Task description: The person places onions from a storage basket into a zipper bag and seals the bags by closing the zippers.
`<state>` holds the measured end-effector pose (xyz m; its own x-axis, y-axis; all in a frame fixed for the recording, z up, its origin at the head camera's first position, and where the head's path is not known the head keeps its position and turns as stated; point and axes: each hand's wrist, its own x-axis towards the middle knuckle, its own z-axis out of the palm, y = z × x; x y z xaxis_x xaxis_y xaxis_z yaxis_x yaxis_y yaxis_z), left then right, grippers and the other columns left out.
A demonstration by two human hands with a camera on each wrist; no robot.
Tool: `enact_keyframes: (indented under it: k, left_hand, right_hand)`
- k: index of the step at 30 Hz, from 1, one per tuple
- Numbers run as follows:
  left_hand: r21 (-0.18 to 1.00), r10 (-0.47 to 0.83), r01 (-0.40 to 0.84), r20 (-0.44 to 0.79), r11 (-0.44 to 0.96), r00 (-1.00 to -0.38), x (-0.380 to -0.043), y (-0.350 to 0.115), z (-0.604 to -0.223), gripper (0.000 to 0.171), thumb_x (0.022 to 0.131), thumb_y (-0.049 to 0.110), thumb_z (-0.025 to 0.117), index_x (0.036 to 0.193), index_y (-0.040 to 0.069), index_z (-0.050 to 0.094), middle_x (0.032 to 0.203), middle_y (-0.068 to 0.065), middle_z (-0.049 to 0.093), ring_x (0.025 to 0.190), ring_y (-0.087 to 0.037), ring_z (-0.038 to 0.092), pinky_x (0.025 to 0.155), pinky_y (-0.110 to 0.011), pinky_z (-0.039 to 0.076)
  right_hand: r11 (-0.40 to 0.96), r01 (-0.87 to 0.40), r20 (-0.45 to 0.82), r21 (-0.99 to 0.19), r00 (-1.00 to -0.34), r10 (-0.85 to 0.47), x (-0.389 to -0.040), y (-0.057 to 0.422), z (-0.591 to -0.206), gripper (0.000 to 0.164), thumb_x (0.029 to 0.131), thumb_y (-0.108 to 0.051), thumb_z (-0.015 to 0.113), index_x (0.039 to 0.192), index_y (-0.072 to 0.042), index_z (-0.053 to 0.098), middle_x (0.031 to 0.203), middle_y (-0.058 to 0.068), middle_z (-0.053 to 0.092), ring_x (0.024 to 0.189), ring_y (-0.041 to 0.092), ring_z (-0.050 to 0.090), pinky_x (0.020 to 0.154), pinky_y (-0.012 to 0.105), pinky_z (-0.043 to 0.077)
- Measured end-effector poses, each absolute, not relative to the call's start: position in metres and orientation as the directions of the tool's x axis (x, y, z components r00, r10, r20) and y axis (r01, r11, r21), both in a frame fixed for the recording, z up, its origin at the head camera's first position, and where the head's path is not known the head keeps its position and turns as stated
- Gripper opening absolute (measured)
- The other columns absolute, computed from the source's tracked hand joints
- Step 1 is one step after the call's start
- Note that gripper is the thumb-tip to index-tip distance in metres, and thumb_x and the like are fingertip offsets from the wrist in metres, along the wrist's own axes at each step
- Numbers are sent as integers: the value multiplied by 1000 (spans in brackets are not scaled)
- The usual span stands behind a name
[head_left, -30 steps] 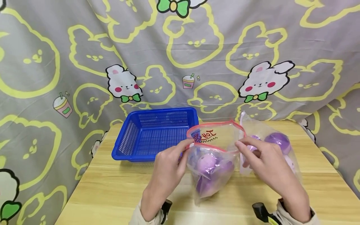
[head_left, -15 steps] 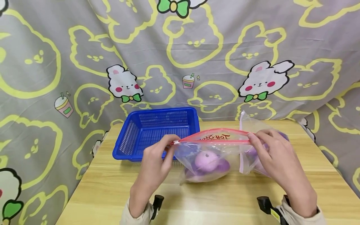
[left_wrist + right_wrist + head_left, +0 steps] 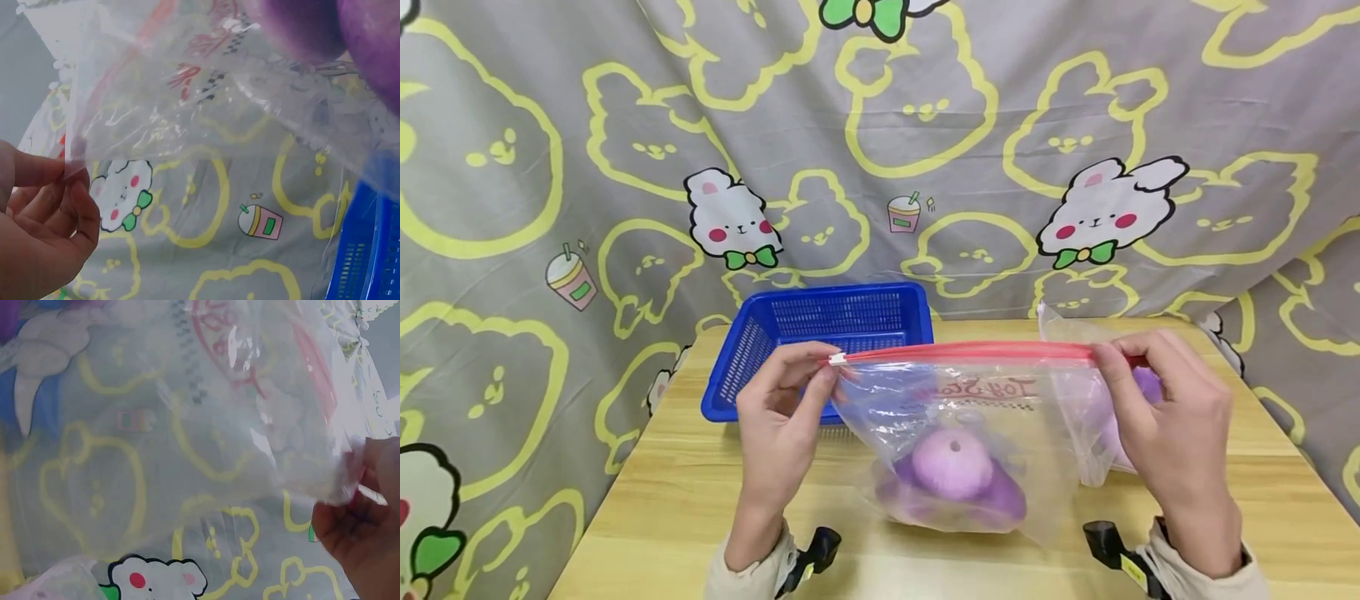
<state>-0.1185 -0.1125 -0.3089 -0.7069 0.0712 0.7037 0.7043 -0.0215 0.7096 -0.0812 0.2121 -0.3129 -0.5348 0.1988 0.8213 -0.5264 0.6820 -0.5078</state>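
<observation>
A clear zip bag (image 3: 1045,433) with a red zip strip and red lettering hangs between both hands, its top edge pulled straight. Inside it, at the bottom, lie purple rounded objects (image 3: 952,464), the lightest with a small dark hole. My left hand (image 3: 782,433) pinches the top left corner, by the white slider (image 3: 837,359). With thumb and fingers my right hand (image 3: 1180,425) grips the top right corner. Behind the right hand stands a second clear bag (image 3: 1082,450), partly hidden, with more purple objects in it. Both wrist views show the bag's clear film stretching from the pinching fingers.
A blue perforated basket (image 3: 722,392) stands at the back left of the wooden table (image 3: 655,500), partly behind the left hand and the bag. A patterned grey curtain (image 3: 820,108) hangs close behind the table.
The hands have moved apart, stretching the bag's mouth from a gaping loop to a straight line. The bag now hangs facing the head camera, and covers part of the second bag.
</observation>
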Motion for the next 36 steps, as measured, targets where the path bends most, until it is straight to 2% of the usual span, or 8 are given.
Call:
enact_keyframes:
  k: [3,6,10,15,20,23,29,36]
  left_hand:
    - [725,53,688,688,-22,-723,-119,-117,-308,18,95,-11,57,109,-5,65,87,-15,72,68,-19,63,62,-25,55]
    - [754,75,657,655,-5,-752,-120,-118,-309,18,95,-9,57,111,-3,64,89,-16,72,70,-20,64,65,-26,55]
    - [807,117,586,577,66,-808,-120,-117,-312,15,96,0,62,111,2,66,94,-10,75,79,-21,69,60,-23,51]
    - [842,110,520,509,141,-854,-122,-115,-315,12,96,10,66,106,6,70,95,-3,76,85,-21,70,53,-21,39]
    - [844,89,506,499,174,-862,-122,-114,-318,9,94,12,69,101,10,74,89,0,75,79,-18,71,67,-24,54]
    - [827,93,515,508,227,-857,-122,-112,-319,7,94,15,69,98,12,75,87,4,74,76,-14,69,71,-28,56]
    - [752,106,570,571,330,-814,-119,-108,-320,4,93,16,72,94,14,75,86,8,73,70,-11,64,64,-26,54]
    - [699,161,613,601,369,-783,-115,-106,-314,5,93,14,71,93,13,75,85,8,72,70,-5,61,64,-25,54]
  right_hand:
    - [594,-615,828,-519,-535,169,-80,210,-310,8,85,7,73,87,11,67,88,7,65,85,5,57,82,12,46]
    - [562,-633,814,-532,-564,135,-80,211,-309,17,82,15,71,97,15,65,96,9,65,87,7,59,84,12,48]
    - [675,-535,815,-508,-553,174,-86,213,-310,23,84,11,72,105,12,65,94,13,65,88,-3,55,85,10,44]
    - [747,-448,819,-491,-531,220,-96,215,-314,18,86,4,72,103,8,68,90,18,66,86,-8,50,81,9,39]
    - [740,-457,785,-493,-600,152,-94,223,-311,12,87,9,67,99,7,69,92,19,68,90,-8,53,83,10,40]
    - [746,-439,779,-500,-604,166,-88,224,-307,13,87,8,65,99,5,71,93,16,69,95,-11,54,86,10,38]
    - [696,-548,836,-464,-531,138,-70,194,-298,15,86,2,68,99,8,71,99,14,71,105,-2,58,91,13,40]
    - [513,-792,905,-331,-420,-64,-61,135,-286,33,98,-22,64,101,11,68,100,20,68,107,17,62,100,23,44]
